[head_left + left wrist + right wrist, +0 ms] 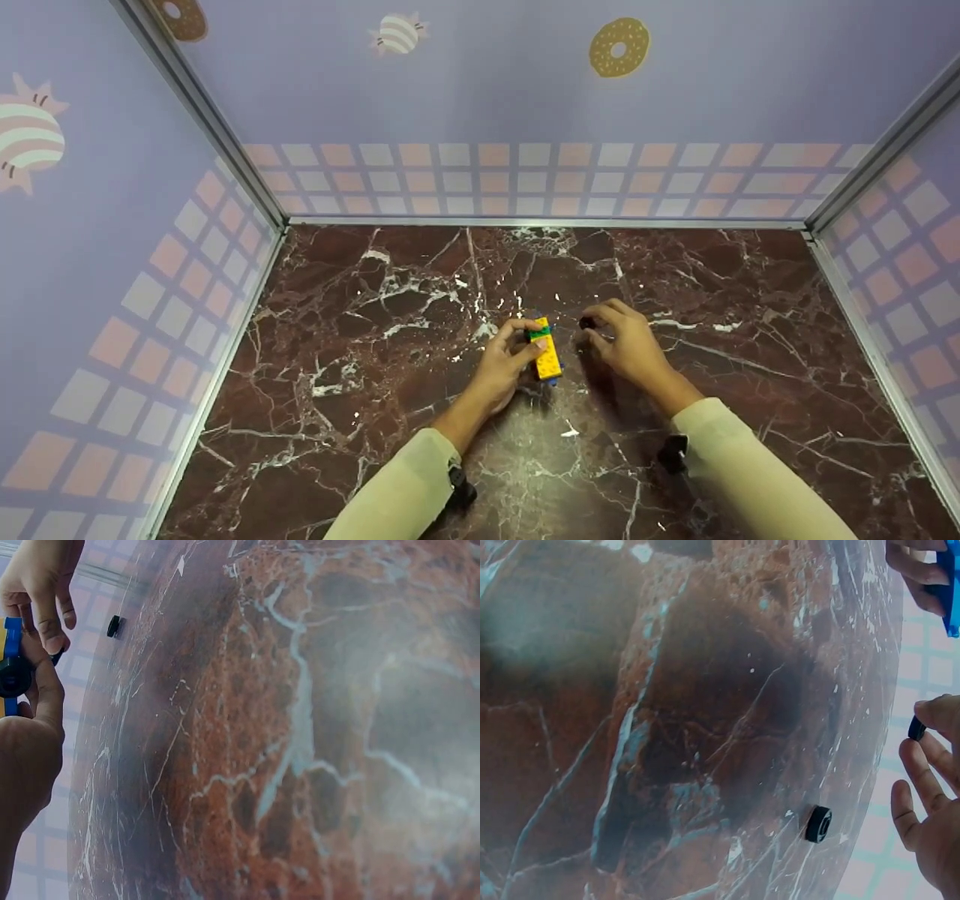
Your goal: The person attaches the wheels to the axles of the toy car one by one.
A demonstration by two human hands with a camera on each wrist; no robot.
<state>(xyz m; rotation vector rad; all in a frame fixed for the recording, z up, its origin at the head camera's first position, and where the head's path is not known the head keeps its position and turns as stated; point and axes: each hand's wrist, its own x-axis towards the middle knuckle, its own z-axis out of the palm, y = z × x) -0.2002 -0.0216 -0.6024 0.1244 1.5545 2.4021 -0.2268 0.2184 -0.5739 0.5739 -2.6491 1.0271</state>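
A toy brick car (549, 360), yellow on top with a green brick and blue parts, is gripped by my left hand (499, 371) near the middle of the table. In the left wrist view, a black wheel (15, 676) shows on the car between its blue parts. To the right of the car, my right hand (630, 349) pinches a small black wheel (916, 728) between thumb and finger. A gap separates the two hands in the head view. Another black wheel (818, 824) stands on the table below the right hand in the right wrist view.
The tabletop (420, 330) is dark red marble pattern with white veins. Lilac panels with pink and white squares close it in at the back (495, 90), left (97, 247) and right, with metal strips along the edges.
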